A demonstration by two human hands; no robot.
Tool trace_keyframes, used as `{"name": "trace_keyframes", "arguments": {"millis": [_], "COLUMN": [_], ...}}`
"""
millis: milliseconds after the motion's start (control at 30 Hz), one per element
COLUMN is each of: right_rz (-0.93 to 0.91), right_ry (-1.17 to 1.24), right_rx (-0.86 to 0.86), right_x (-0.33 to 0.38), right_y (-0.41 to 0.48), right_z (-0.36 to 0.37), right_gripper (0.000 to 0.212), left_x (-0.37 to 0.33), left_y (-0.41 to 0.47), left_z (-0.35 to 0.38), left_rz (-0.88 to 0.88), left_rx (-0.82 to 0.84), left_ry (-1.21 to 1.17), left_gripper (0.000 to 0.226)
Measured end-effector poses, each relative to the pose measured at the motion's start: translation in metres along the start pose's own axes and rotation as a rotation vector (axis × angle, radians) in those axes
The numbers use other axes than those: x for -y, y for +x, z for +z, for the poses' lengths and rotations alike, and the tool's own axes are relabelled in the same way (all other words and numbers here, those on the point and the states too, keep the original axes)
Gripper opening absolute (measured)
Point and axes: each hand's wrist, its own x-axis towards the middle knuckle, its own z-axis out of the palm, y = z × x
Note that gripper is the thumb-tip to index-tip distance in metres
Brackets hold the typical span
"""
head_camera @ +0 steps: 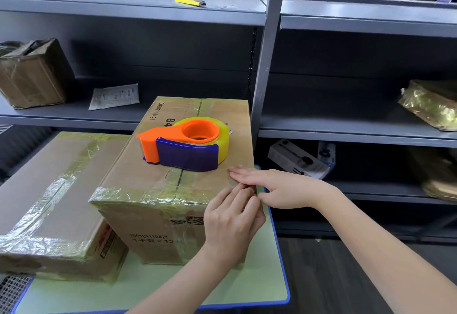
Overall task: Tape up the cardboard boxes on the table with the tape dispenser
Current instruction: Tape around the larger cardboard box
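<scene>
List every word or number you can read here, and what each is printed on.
"100101110421": top of the taller box, along its left edge.
"84": same top, cut off by the tape dispenser.
"100101110421": front face of that box.
"1千克 × 12": below it, the rest hidden by the left hand.
Too blurred or hidden to read: the large characters on that front, the red print on the lower box, the paper slip.

Orange-and-purple tape dispenser (184, 143) lies atop the taller taped cardboard box (173, 182).
</scene>
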Motion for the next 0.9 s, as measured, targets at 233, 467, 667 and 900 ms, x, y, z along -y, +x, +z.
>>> {"name": "trace_keyframes", "arguments": {"millis": [233,467,667,900], "right_rz": [0.019,-0.083,-0.079,0.071], "right_ry": [0.018,0.004,-0.209,-0.450], "right_rx": [-0.205,-0.368,-0.435,-0.574], "right_x": [0.011,0.050,0.081,0.096], "right_y": [0.005,0.030,0.061,0.083], "right_z": [0.013,0.037,0.052,0.087], "right_gripper": [0.052,0.047,0.056,0.057], "left_x": [0.017,0.088,0.159,0.208], "left_y": [0.007,0.001,-0.016,-0.008], "left_z": [-0.031,-0.088,-0.121,-0.114], "left_rz": [-0.025,-0.220,-0.460,-0.640], "left_rx": [0.297,0.332,0.397,0.575], "left_ry": [-0.233,-0.195,-0.014,-0.388], "left_gripper": [0.047,0.029,0.046,0.039]}}
